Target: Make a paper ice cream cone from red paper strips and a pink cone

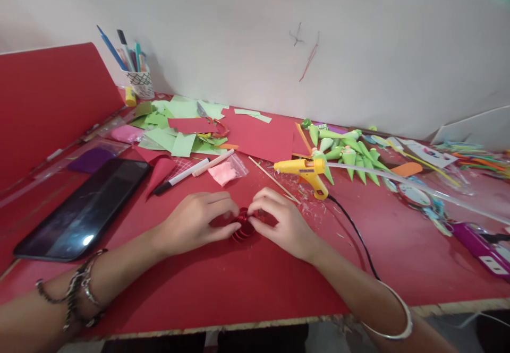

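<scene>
Left hand [199, 217] and right hand [283, 223] nearly together, thumbs and fingers pinching a shiny red coil [244, 232] between them, above the red table [191, 300]; phone [85, 209] at left; glue gun [302, 168] beyond right hand; green cones [349, 157] behind; pen cup [141, 83] farthest.

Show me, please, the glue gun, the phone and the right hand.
Glue gun [304, 166], head view: on its yellow body.
Phone [85, 211], head view: on its dark screen.
Right hand [287, 223], head view: on its back.
</scene>
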A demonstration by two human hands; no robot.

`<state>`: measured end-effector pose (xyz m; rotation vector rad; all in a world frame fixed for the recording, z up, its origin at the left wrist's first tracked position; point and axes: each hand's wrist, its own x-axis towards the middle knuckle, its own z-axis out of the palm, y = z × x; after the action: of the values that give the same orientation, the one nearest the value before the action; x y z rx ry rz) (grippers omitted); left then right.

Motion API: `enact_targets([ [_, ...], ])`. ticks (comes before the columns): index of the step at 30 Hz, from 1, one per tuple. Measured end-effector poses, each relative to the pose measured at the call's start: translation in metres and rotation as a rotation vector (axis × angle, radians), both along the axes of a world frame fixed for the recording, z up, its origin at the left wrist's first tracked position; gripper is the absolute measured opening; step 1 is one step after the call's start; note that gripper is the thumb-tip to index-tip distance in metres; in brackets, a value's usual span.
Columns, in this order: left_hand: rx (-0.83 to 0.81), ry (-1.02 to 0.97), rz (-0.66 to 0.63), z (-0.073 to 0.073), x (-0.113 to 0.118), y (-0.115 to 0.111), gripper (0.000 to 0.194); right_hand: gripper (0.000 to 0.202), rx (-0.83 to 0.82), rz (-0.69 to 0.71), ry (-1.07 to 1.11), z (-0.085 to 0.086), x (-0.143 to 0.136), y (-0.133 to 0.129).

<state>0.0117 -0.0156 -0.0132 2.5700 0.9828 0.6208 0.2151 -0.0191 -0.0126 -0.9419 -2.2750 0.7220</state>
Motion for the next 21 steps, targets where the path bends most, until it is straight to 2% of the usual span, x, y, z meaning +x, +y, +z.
enact_targets([
  [14, -0.059, -0.042, -0.002, -0.0006, 0.0008, 0.0006, 0.013, 0.004, -0.007, 0.042, 0.010, -0.0005, 0.0001, 0.0005],
  [21, -0.091, -0.072, 0.007, -0.0005, 0.0009, 0.0012, 0.012, 0.006, -0.050, 0.010, 0.006, -0.0008, -0.0022, -0.0009],
])
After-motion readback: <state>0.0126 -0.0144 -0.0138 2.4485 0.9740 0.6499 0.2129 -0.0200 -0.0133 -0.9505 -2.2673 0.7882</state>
